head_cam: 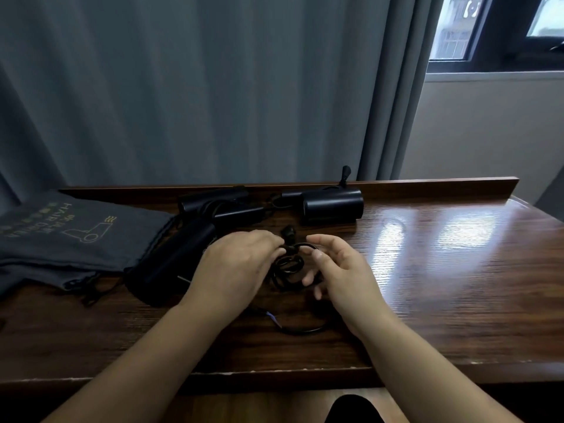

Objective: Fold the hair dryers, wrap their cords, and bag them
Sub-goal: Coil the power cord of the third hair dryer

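Cord wrap | your left hand (236, 264) pinched the coiled cord (287, 268) so loops stayed gathered | your right hand (338, 267) fingers loosely curled beside it, guiding.

Black cord (288, 267), partly coiled, loops bunched mid-table, plug (288, 231) just behind the coil. Nearest black hair dryer (175, 261) lies left of coil, angled. Two more black dryers (331, 207) behind coil, near back edge. Grey drawstring bags (73, 239), printed w/ dryer logo, flat, far left of coil.

Left hand (235, 264) pinching coiled cord (288, 267) (black), right hand (341, 270) alongside
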Tool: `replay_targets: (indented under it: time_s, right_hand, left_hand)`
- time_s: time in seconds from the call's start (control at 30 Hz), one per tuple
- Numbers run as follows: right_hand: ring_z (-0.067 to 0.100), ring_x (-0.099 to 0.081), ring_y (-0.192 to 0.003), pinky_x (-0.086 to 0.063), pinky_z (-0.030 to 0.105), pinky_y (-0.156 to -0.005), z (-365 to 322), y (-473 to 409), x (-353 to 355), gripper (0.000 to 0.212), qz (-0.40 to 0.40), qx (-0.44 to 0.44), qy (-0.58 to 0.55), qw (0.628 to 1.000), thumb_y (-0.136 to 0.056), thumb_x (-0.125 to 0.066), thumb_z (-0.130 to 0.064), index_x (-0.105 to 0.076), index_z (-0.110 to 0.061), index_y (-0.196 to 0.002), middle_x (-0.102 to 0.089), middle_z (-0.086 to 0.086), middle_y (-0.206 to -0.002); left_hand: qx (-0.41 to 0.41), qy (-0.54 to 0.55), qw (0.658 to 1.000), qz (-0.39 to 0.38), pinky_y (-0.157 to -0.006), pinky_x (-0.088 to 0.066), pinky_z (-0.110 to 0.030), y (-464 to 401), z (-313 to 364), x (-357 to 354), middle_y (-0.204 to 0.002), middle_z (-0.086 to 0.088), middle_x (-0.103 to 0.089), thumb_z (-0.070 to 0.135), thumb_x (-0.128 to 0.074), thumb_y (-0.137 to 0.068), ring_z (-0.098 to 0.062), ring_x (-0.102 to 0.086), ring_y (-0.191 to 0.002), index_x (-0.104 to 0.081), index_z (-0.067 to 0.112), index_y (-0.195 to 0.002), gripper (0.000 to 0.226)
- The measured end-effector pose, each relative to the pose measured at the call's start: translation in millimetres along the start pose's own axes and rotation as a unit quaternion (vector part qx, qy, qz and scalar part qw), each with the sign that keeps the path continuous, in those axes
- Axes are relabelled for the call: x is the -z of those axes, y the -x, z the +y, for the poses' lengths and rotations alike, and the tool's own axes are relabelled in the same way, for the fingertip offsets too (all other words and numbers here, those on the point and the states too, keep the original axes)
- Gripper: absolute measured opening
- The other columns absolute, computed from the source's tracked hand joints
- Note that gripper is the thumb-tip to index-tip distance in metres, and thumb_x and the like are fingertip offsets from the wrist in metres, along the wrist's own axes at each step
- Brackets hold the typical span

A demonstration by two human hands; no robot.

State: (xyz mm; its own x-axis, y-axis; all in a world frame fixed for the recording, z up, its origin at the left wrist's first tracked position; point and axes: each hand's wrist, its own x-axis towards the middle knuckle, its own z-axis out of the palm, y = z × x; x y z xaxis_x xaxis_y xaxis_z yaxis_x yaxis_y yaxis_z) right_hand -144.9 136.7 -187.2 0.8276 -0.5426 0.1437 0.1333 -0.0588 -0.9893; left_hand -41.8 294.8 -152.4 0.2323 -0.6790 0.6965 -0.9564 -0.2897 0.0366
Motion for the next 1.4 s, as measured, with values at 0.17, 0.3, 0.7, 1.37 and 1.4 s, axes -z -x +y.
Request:
replay_targets:
  time_s: [0.17,0.3,0.7,1.37,1.4]
  right_hand:
    - [0.019,-0.064,-0.064,-0.044,0.026,-0.046,-1.1,-0.4,1.4,0.03,-0.015,-0.025,-0.024,0.999,-0.106,-0.044,-0.009,-0.06,-0.027,-0.124,-0.076,0.004,-0.104]
    - [0.017,-0.06,-0.061,-0.04,0.025,-0.045,-1.2,0.1,1.4,0.029,-0.024,-0.03,-0.022,0.999,-0.106,-0.045,-0.012,-0.065,-0.028,-0.119,-0.077,0.005,-0.097]
    - [0.012,-0.069,-0.077,-0.049,0.026,-0.051,2.2,-3.4,-0.9,0.029,-0.014,-0.023,0.07,0.997,-0.106,-0.046,-0.017,-0.07,-0.033,-0.113,-0.075,-0.01,-0.101]
    - [0.004,-0.041,-0.052,-0.026,0.015,-0.039,-10.9,-4.0,8.4,0.018,0.018,-0.111,-0.169,0.979,-0.104,-0.051,-0.012,-0.069,-0.011,-0.103,-0.059,-0.003,-0.073]
    - [0.005,-0.041,-0.052,-0.025,0.015,-0.04,-11.1,-3.5,7.6,0.018,0.028,-0.113,-0.165,0.979,-0.104,-0.05,-0.012,-0.068,-0.013,-0.101,-0.06,-0.003,-0.072]
  left_hand:
    - [0.186,0.155,0.969,0.049,-0.047,-0.036,-0.014,-1.9,-0.3,11.6,-0.058,0.011,-0.053,0.039,-0.046,-0.1,-0.006,-0.051,-0.05,-0.065,0.026,-0.113,0.027]
    - [0.221,0.199,0.952,0.077,-0.051,-0.042,-0.021,-1.5,-1.8,10.0,-0.065,0.009,-0.06,0.025,-0.048,-0.103,-0.006,-0.055,-0.056,-0.057,0.029,-0.107,0.011]
    - [0.29,0.392,0.861,0.143,-0.099,-0.054,-0.045,-3.9,-5.5,5.4,-0.106,0.004,-0.074,0.014,-0.039,-0.107,-0.014,-0.072,-0.104,-0.056,0.018,-0.107,0.017]
    - [0.498,0.328,0.793,0.125,-0.05,-0.038,-0.03,-11.2,-39.6,-12.3,-0.092,-0.003,-0.075,0.025,-0.038,-0.108,-0.022,-0.074,-0.065,-0.055,0.022,-0.098,0.021]
    - [0.506,0.343,0.78,0.132,-0.046,-0.037,-0.029,-12.5,-39.9,-13.1,-0.093,-0.005,-0.074,0.024,-0.035,-0.109,-0.023,-0.073,-0.065,-0.053,0.021,-0.099,0.021]
